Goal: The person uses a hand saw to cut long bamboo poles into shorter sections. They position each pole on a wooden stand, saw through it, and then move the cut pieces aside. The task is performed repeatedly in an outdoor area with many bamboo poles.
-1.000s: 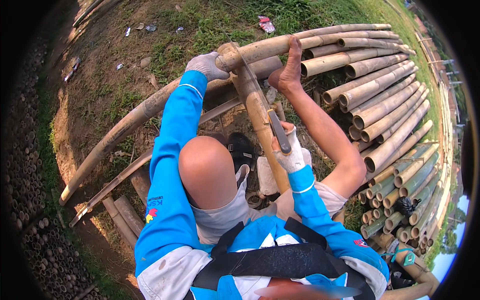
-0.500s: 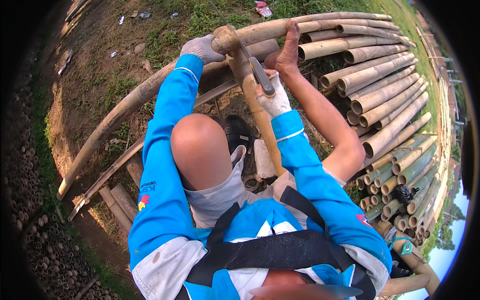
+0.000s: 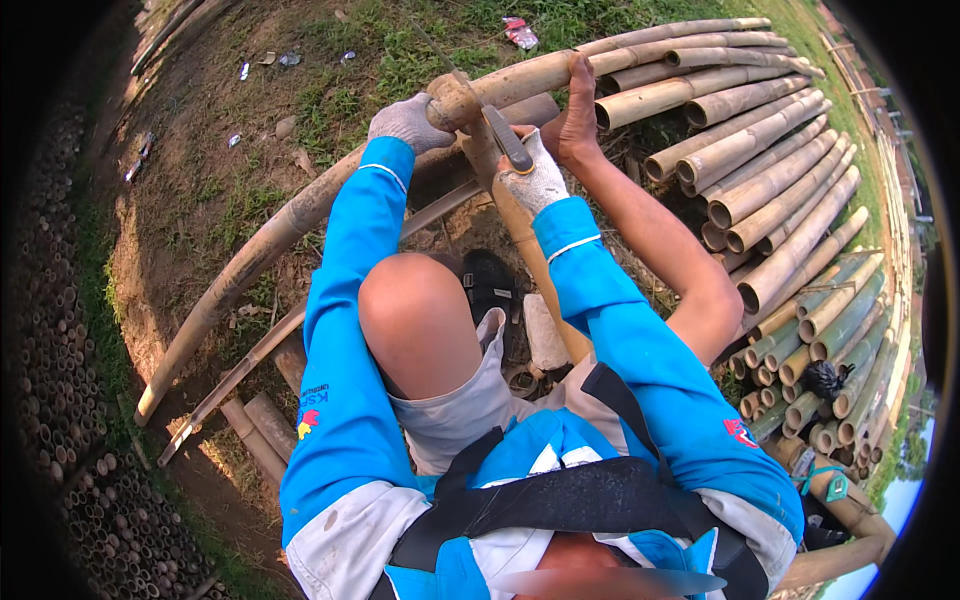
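Note:
My gloved left hand [image 3: 408, 122] is closed around a long, curved bamboo pole [image 3: 265, 230], just left of a thick node. In my gloved right hand [image 3: 538, 178] is a hand saw [image 3: 507, 138] with a grey handle. Its thin blade crosses the pole right beside the node and points up and away to the left. The depth of the cut cannot be made out. My bare right foot [image 3: 572, 125] presses against the pole to the right of the blade. Under the pole, near the cut, another bamboo piece [image 3: 520, 225] slants toward me.
Cut bamboo poles [image 3: 760, 195] lie stacked at the right, with a lower pile [image 3: 830, 350] nearer me. A split bamboo strip [image 3: 235, 380] lies below the long pole. Many short bamboo pieces [image 3: 120, 530] fill the lower left. Litter [image 3: 520, 32] dots the grass.
My right hand has pushed the saw forward and to the left across the pole. My left hand keeps its hold. The whole view has shifted slightly.

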A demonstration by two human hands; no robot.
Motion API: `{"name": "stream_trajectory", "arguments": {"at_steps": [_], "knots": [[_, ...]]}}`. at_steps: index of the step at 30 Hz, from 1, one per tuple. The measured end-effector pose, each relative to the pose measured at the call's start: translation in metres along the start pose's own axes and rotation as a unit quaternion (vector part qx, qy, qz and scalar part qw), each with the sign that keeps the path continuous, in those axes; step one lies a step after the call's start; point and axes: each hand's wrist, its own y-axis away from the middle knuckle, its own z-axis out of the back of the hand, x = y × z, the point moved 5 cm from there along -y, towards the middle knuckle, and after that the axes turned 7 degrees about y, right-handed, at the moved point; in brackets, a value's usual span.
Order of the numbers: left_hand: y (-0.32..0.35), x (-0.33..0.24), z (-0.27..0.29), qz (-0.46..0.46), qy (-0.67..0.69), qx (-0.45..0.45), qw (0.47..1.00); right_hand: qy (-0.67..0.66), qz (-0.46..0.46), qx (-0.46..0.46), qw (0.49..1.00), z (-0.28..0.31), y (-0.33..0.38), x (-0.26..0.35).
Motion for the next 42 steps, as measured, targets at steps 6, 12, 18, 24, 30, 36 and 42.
{"name": "stream_trajectory", "arguments": {"at_steps": [6,12,18,24,30,36,42], "knots": [[-0.003,0.002,-0.003,-0.017,0.006,-0.004,1.000,0.098,-0.023,-0.029,0.994,0.071,0.194,0.050],[-0.007,0.002,-0.006,-0.012,-0.016,-0.021,1.000,0.097,0.035,-0.026,0.994,0.057,0.104,0.063],[0.000,-0.008,-0.007,0.009,-0.002,-0.028,1.000,0.097,0.006,-0.032,0.995,0.011,0.031,0.016],[0.008,-0.019,-0.008,0.013,-0.015,-0.064,0.998,0.048,0.048,-0.042,0.997,0.022,0.048,0.020],[0.009,-0.017,-0.015,0.005,-0.024,-0.080,0.997,0.059,0.083,-0.082,0.991,0.013,0.049,0.012],[0.000,-0.034,-0.023,-0.007,-0.032,-0.081,0.996,0.057,0.080,-0.072,0.993,0.006,0.047,-0.003],[0.000,-0.037,-0.022,-0.001,-0.036,-0.080,0.996,0.070,0.121,-0.089,0.986,0.009,0.049,0.011]]}}
